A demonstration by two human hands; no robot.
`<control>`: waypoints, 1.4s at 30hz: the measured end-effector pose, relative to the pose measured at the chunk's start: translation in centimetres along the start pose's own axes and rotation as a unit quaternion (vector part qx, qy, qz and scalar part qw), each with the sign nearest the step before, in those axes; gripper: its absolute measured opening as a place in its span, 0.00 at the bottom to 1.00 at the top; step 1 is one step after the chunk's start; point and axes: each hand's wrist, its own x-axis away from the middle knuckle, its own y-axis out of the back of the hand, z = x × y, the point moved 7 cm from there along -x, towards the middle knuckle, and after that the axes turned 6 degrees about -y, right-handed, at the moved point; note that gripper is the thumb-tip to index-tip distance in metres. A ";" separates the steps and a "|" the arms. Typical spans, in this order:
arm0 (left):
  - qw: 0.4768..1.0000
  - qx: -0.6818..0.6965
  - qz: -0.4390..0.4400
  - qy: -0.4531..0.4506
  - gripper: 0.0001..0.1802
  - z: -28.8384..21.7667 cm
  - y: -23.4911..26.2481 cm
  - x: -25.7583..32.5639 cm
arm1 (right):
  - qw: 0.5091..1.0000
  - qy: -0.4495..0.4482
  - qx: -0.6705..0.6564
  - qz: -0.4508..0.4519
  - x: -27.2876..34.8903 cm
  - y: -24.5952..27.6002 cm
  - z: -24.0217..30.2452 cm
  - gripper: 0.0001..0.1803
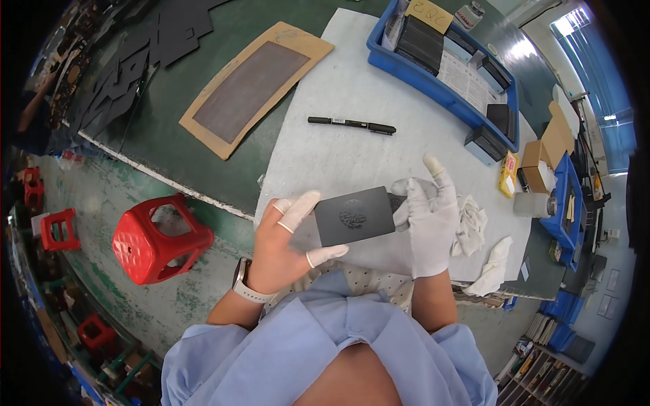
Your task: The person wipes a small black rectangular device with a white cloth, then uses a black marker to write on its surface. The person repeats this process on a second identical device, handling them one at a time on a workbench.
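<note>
A dark flat card (pixel 353 216) is gripped above the near table edge between the left hand (pixel 284 243), fingers closed on its left end, and the gloved right hand (pixel 428 216). Far right, a blue bin (pixel 433 84) is filled with dark boxes (pixel 420 44) and papers.

My bare left hand (pixel 284 237), fingertips capped in white rubber cots and wrist wearing a white-strapped watch, pinches closed. Opposite it, my white-gloved right hand (pixel 426 216) grips too, index finger raised, forearms bare below blue sleeves.
</note>
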 end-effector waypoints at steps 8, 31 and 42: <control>1.000 0.001 -0.006 0.009 0.44 0.5 0.3 0.4 | 0.996 -0.044 0.072 0.016 0.4 0.8 -0.2 0.22; 0.981 -0.180 -0.025 0.069 0.52 1.9 1.6 0.6 | 0.952 0.161 0.066 -0.251 1.7 13.3 3.0 0.13; 0.990 -0.135 -0.041 -0.013 0.32 0.8 -0.6 0.1 | 0.839 0.164 0.223 -0.468 9.7 29.5 1.2 0.21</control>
